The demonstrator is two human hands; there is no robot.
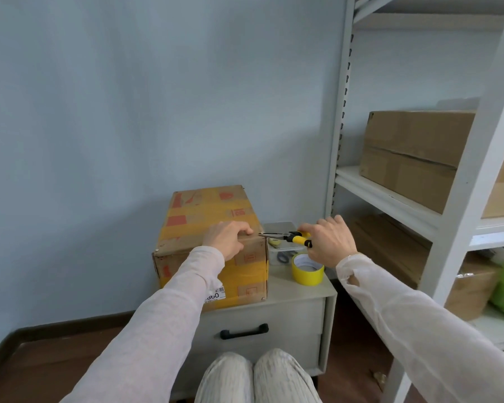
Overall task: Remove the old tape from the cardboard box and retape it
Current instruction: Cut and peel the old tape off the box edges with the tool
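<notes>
Cardboard box w/ yellow tape (213,222) on grey cabinet (300,289); left hand (227,238) curls over top edge. Right hand (329,242) grips yellow-handled pliers (288,236), tip at box corner.

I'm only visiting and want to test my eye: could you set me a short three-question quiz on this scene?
1. True or false: the right hand holds yellow-and-black-handled pliers.
2. Which hand is on the brown cardboard box with yellow tape?
3. The yellow roll of tape stands: A on the box; B on the grey drawer cabinet, right of the box; C on the floor.
Key: 1 true; 2 the left hand; 3 B.
</notes>
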